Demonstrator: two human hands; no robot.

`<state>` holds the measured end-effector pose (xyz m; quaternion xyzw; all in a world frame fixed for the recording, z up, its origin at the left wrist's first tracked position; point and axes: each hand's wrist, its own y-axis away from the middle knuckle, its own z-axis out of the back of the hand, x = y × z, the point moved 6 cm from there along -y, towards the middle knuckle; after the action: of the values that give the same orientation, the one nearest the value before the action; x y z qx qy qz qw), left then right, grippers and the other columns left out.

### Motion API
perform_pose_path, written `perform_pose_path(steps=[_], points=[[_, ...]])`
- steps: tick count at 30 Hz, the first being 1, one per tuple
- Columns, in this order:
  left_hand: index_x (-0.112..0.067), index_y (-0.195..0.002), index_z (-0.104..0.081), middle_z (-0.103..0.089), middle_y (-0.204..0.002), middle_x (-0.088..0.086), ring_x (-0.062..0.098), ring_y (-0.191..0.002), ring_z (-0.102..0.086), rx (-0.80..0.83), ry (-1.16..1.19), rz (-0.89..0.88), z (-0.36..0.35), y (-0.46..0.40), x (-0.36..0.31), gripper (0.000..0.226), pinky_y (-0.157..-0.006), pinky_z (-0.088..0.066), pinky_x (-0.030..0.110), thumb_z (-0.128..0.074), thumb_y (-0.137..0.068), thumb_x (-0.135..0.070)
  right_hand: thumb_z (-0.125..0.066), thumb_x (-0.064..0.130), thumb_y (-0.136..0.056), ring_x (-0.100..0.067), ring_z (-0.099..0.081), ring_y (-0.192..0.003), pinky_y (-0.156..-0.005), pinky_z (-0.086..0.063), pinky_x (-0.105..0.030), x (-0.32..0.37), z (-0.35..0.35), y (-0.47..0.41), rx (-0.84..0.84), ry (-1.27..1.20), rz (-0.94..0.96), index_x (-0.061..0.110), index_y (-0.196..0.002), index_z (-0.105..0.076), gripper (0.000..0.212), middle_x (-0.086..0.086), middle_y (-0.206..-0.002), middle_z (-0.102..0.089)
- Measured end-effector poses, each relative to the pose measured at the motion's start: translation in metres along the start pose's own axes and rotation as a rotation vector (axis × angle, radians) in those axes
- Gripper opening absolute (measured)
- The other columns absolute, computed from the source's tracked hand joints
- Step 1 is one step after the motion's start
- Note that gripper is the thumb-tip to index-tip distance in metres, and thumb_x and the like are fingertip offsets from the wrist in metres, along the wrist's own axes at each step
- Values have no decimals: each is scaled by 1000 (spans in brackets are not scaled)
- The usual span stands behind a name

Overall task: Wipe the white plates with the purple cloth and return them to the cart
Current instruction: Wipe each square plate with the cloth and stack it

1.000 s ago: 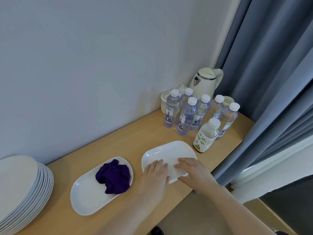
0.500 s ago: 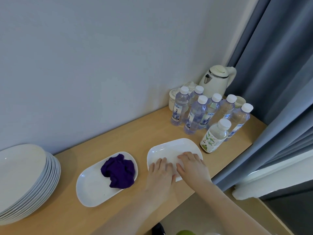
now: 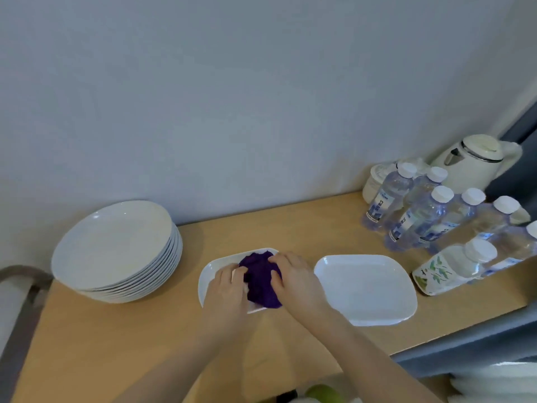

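Both hands moved left, off right plate (image 3: 366, 289) onto purple cloth (image 3: 261, 283). Left hand (image 3: 228, 289), right hand (image 3: 293, 279) grasp it. Cloth soft, squashy; plates smooth, breakable, hold by rim.

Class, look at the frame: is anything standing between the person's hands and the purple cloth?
Nothing visible does. The left hand and right hand are already on the purple cloth, which lies on a white plate.

Dim soft light, slight blur, wide-angle bending
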<state>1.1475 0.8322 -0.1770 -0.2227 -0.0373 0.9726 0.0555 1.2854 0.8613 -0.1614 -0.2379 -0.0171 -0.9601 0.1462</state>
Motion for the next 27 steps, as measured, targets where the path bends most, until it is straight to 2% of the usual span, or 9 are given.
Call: perform_pose_path(steps=[2,4,7,10,14,20,24,27], points=[[-9,-140,-36,-33,-146,8,24,-133,-34,77,-90,146,-6,8,37,49,-103,-35,32,-48,-93,-18,-39,24,-96,-14,-43,-119,-93,-40,-25,13,-17,-5,62,25,26,20,-130,-48,35,8,-134,-45],[-14,-146,-21,-20,-153,5,19,-138,-24,153,-100,239,-9,18,63,55,-108,-28,28,-41,-97,-28,-42,28,-94,-15,-38,-124,-99,-37,-26,20,-33,-8,121,50,18,21,-134,-43,40,6,-140,-40],[-16,-149,-14,-10,-157,3,19,-142,-19,213,-110,229,-14,27,77,67,-112,-22,30,-46,-95,-38,-45,32,-92,-18,-24,-138,-112,-23,-31,25,-52,-9,185,91,-19,21,-143,-31,54,1,-152,-24],[-17,-150,-9,-3,-159,3,19,-143,-13,242,-83,239,-17,29,85,80,-114,-17,31,-52,-90,-47,-46,33,-92,-20,-16,-142,-115,-14,-34,23,-62,-7,199,165,-41,22,-148,-19,64,-1,-157,-12],[-12,-150,-9,-8,-158,4,19,-144,-10,268,63,307,-16,27,91,94,-115,-16,31,-62,-83,-50,-43,34,-93,-21,-18,-141,-117,-15,-34,12,-66,-8,167,179,-79,23,-150,-14,65,1,-157,-12],[-17,-151,-7,-14,-156,-1,18,-143,-14,331,152,295,-14,27,102,109,-112,-20,31,-74,-70,-47,-52,30,-90,-18,-33,-133,-111,-26,-27,6,-73,-29,136,-17,-231,16,-146,-30,61,2,-148,-36],[-20,-150,-9,-18,-154,-4,15,-141,-19,291,214,299,-11,29,107,110,-108,-23,28,-77,-67,-40,-54,25,-88,-17,-38,-130,-108,-29,-28,28,-82,-44,122,-74,-199,19,-141,-37,56,2,-146,-40],[-27,-147,-19,-28,-149,-10,9,-135,-27,218,293,281,-6,27,109,106,-101,-28,21,-79,-61,-37,-53,30,-88,-14,-36,-132,-107,-29,-29,48,-93,-51,155,-42,-141,22,-143,-36,58,7,-149,-36]])
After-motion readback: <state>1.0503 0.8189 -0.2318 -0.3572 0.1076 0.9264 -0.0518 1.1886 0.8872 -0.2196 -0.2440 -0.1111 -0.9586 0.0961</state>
